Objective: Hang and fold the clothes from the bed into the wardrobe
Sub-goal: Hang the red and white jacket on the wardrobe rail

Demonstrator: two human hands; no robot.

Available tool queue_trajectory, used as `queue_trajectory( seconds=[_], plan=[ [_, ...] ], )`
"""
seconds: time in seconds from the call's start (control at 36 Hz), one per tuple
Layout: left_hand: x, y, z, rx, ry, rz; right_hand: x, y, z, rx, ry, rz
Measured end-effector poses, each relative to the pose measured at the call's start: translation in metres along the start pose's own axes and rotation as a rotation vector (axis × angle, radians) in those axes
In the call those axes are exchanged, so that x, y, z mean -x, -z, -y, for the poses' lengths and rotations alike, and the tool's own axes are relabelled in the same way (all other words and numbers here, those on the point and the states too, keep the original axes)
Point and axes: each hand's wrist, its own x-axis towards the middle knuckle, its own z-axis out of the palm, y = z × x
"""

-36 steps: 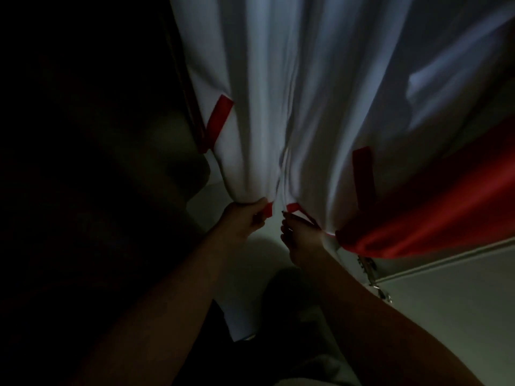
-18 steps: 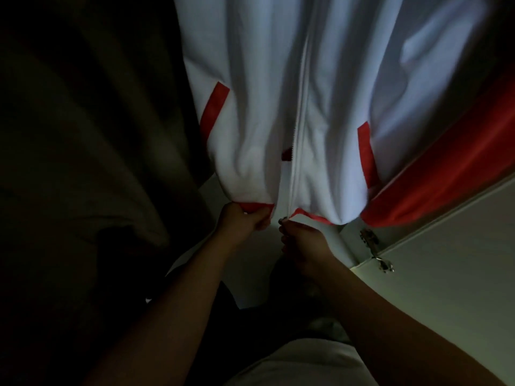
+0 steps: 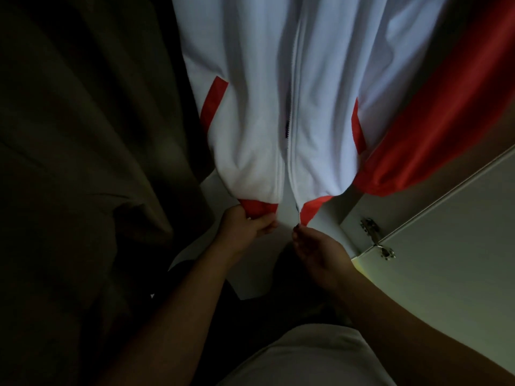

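Left hand (image 3: 245,229) grips jacket (image 3: 278,93) hem; right hand (image 3: 320,252) pinches zipper end.

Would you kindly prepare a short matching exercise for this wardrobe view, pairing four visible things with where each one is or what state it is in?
Things:
1. White zip-front jacket with red trim
2. Left hand
3. Right hand
4. Small metal door hinge

Places or states:
A. Pinching the bottom corner of the jacket's right-side front panel
B. Fixed where the pale cupboard door meets the frame
C. Hanging down, its two front edges apart at the hem
D. Gripping the red hem of the jacket's left-side panel

Pairs: 1-C, 2-D, 3-A, 4-B
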Motion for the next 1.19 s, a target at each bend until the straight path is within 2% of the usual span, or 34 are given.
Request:
queue_trajectory(
  seconds=[0.11,0.25,0.39,0.69,0.81,0.92,1.11,1.19],
  plan=[
    [-0.001,-0.003,0.000,-0.199,-0.047,-0.074,0.004,-0.006,0.002,0.118,0.033,-0.080],
    [-0.002,-0.004,0.003,-0.187,-0.047,-0.125,0.009,-0.016,0.003,0.281,0.057,-0.142],
    [-0.001,-0.001,0.005,-0.118,0.005,-0.135,0.013,-0.020,0.001,0.338,0.106,-0.172],
    [0.004,-0.008,-0.008,0.088,0.001,-0.159,0.020,-0.043,0.005,0.104,-0.016,-0.103],
    [0.003,-0.010,-0.009,-0.018,-0.070,-0.238,0.022,-0.051,0.006,0.044,-0.028,-0.087],
    [0.003,-0.013,-0.009,-0.018,-0.120,-0.270,0.022,-0.059,0.006,-0.002,-0.025,-0.078],
    [0.005,-0.021,-0.006,-0.052,-0.146,-0.374,0.020,-0.069,0.004,-0.052,0.001,-0.031],
    [0.007,-0.023,-0.007,-0.020,-0.128,-0.370,0.019,-0.072,0.003,-0.062,0.026,-0.034]
  ],
)
